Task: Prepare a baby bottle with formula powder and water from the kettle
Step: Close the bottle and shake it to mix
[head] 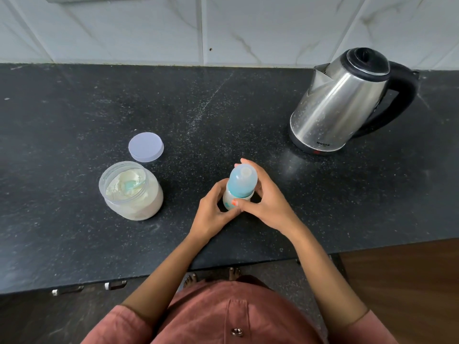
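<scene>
A baby bottle with a blue cap stands upright on the black counter, near its front edge. My left hand grips the bottle's lower body from the left. My right hand curls round the blue cap and collar from the right, thumb in front. An open clear jar of white formula powder stands to the left, with a teal scoop lying in the powder. The jar's round lid lies flat behind it. A steel kettle with a black handle and shut lid sits at the back right.
A white marbled tile wall runs behind the counter. The counter's front edge passes just below my wrists, with drawer handles under it. A brown wooden surface shows at the lower right.
</scene>
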The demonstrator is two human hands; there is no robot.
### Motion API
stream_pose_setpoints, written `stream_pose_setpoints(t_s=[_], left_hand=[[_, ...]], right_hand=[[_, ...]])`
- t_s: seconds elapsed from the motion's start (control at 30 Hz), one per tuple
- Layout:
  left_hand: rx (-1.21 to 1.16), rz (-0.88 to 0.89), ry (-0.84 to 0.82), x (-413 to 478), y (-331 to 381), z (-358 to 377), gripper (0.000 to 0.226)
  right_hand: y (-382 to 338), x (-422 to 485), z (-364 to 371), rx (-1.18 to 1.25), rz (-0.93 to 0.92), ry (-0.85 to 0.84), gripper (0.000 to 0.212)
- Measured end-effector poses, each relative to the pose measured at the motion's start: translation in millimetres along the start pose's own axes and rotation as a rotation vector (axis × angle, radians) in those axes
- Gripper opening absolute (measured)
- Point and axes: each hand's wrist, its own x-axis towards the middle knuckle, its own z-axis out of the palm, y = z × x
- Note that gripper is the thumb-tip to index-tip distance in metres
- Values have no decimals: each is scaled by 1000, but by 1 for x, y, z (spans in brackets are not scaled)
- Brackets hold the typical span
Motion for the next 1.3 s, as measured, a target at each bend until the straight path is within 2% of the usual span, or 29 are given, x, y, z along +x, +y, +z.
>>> stream_pose_setpoints(t_s=[0.1, 0.27, 0.33, 0.4, 0.47, 0.6, 0.67, 0.83, 1.03, 1.1, 1.17, 1.3], left_hand=[[-9, -11, -10, 0, -1, 0, 60], [0, -16, -5, 0, -1, 1, 63], [7, -9, 2, 0, -1, 0, 61], [11, -3, 6, -1, 0, 0, 60], [17, -1, 8, -1, 1, 0, 61], [9, -2, 2, 0, 1, 0, 60], [3, -4, -2, -1, 0, 1, 61], [25, -21, -2, 0, 0, 1, 64], [43, -9, 24, -2, 4, 2, 59], [43, -8, 25, -2, 5, 2, 57], [49, -7, 17, -1, 4, 1, 60], [61, -14, -23, 1, 2, -1, 65]], right_hand=[[0, 0, -7, 12, 0, -16, 70], [0, 5, 4, -104, -13, 171, 59], [1, 5, 12, -174, -9, 260, 61], [0, 5, 16, -199, -7, 278, 63], [-2, 5, 12, -173, -24, 215, 63], [-2, 2, -4, -67, -11, -22, 71], [0, 3, -8, -62, -2, -32, 70], [0, 6, -5, -83, -12, 108, 63], [1, -3, 19, -44, -5, 374, 58], [1, -5, 22, -69, -20, 394, 58], [1, -2, 14, -92, 2, 294, 61], [0, 9, -12, -61, 39, -107, 68]])
